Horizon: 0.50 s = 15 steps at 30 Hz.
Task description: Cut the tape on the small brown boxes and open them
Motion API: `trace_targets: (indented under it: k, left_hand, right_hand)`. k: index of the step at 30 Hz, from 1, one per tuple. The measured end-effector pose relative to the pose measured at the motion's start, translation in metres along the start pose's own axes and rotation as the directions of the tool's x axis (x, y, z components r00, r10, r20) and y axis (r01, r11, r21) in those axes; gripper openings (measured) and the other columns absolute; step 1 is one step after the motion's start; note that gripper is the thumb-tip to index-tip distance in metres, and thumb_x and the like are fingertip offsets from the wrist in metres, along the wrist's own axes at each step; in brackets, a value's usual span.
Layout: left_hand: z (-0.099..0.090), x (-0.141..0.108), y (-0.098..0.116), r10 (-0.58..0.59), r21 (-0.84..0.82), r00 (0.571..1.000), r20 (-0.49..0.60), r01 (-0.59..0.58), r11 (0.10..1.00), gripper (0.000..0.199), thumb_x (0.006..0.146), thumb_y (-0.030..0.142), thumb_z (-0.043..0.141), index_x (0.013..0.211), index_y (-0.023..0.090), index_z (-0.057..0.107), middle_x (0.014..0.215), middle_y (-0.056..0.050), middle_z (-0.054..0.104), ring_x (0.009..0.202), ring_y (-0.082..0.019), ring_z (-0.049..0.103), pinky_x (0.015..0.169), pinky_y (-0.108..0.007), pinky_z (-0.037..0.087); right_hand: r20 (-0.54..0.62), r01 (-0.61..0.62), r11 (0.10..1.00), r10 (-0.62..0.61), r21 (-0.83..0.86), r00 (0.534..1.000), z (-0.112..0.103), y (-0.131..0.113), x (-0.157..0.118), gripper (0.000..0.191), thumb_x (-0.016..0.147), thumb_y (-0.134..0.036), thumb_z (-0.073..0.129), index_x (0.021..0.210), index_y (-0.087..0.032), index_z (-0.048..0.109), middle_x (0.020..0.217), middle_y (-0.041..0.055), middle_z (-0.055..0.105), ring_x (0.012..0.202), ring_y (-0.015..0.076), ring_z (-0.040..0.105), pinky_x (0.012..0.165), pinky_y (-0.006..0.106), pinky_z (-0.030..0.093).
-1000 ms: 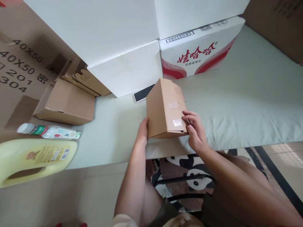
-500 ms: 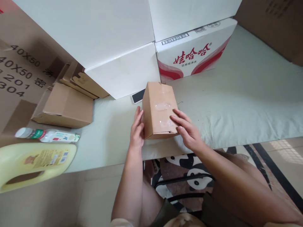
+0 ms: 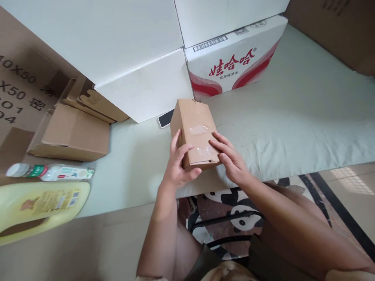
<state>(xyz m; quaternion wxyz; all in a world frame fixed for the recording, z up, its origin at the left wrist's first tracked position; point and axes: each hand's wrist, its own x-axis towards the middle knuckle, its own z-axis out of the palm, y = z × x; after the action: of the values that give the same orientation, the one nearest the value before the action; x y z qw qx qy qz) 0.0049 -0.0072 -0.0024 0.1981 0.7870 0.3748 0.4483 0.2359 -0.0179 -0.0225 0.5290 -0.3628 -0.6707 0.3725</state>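
A small brown cardboard box [image 3: 199,117] with clear tape on its top face rests on the pale green cloth in front of me. My left hand [image 3: 177,166] holds its left front corner, one finger curling over the top edge and the thumb stuck out past the near end. On the opposite side, my right hand [image 3: 231,160] presses its fingers on the right edge of the top. A narrow slit shows where the near flap meets the top. The underside of the box is hidden.
Behind the box lies a phone [image 3: 166,118], partly covered. White cartons, one with red lettering [image 3: 234,66], stand at the back. To the left are a brown box [image 3: 73,130], a clear bottle [image 3: 51,171] and a yellow jug [image 3: 43,207]. The cloth's [image 3: 293,128] near edge drops toward my knees.
My left hand has shifted from flat along the box's left side to its near left corner, with a finger now over the top. The right hand keeps its place on the box.
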Motion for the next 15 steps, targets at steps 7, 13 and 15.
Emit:
trace_targets:
  k: [7, 13, 15]
  left_hand:
    - [-0.006, -0.003, -0.008, -0.29, -0.332, 0.947, -0.138, 0.231, 0.914, 0.069, 0.066, 0.067, 0.087, 0.118, 0.029, 0.062, 0.169, -0.012, 0.031, 0.159, -0.042, 0.03, 0.126, -0.059, 0.031]
    - [-0.006, -0.018, -0.024, -0.582, -0.57, 0.81, -0.066, 0.448, 0.688, 0.088, 0.056, 0.076, 0.087, 0.128, 0.031, 0.066, 0.165, -0.01, 0.043, 0.156, -0.038, 0.037, 0.121, -0.046, 0.041]
    - [-0.004, -0.018, -0.024, -0.653, -0.615, 0.756, -0.039, 0.497, 0.612, 0.085, 0.061, 0.074, 0.086, 0.132, 0.033, 0.065, 0.163, -0.007, 0.048, 0.152, -0.035, 0.043, 0.116, -0.043, 0.047]
  right_hand:
    - [-0.023, -0.191, 0.979, 0.193, 0.067, 0.981, 0.012, 0.009, -0.007, 0.061, 0.107, -0.062, 0.03, 0.16, -0.035, 0.042, 0.169, 0.0024, 0.042, 0.159, 0.0267, 0.034, 0.131, 0.051, 0.032]
    - [0.049, -0.28, 0.948, 0.276, 0.15, 0.96, 0.015, 0.015, -0.004, 0.074, 0.103, -0.071, 0.027, 0.167, -0.034, 0.024, 0.171, 0.0031, 0.038, 0.159, 0.027, 0.036, 0.129, 0.051, 0.036]
    - [0.079, -0.274, 0.941, 0.263, 0.201, 0.962, 0.017, 0.016, -0.001, 0.073, 0.104, -0.071, 0.025, 0.166, -0.034, 0.027, 0.17, 0.0027, 0.041, 0.158, 0.0266, 0.037, 0.129, 0.05, 0.036]
